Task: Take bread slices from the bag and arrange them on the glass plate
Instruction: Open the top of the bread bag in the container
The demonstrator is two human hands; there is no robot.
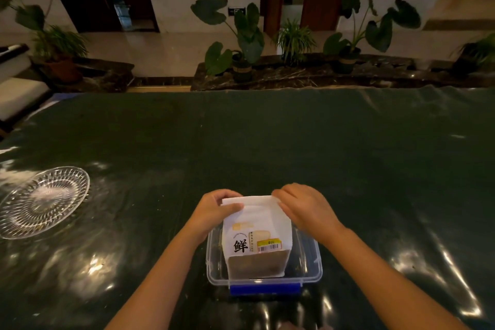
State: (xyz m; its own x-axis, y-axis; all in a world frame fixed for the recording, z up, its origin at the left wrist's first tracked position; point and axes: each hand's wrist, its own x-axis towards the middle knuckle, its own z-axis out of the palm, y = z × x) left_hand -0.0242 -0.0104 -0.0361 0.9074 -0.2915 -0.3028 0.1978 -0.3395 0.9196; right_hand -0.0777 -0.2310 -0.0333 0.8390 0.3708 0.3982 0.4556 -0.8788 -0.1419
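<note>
A white bread bag [254, 233] with a black character and a yellow barcode label stands upright in a clear plastic box [310, 268] near the table's front edge. Its top is folded flat and closed; no bread slices show outside it. My left hand [217, 209] pinches the bag's top left corner between thumb and fingers. My right hand [305, 206] grips the top right corner. The round cut-glass plate [40, 201] lies to the far left on the table, apart from both hands, with nothing on it.
The table is covered by a dark green cloth under glossy clear film [267, 142]. The box has a blue latch [265, 289] on its near side. Potted plants [241, 43] line a dark ledge beyond the far edge.
</note>
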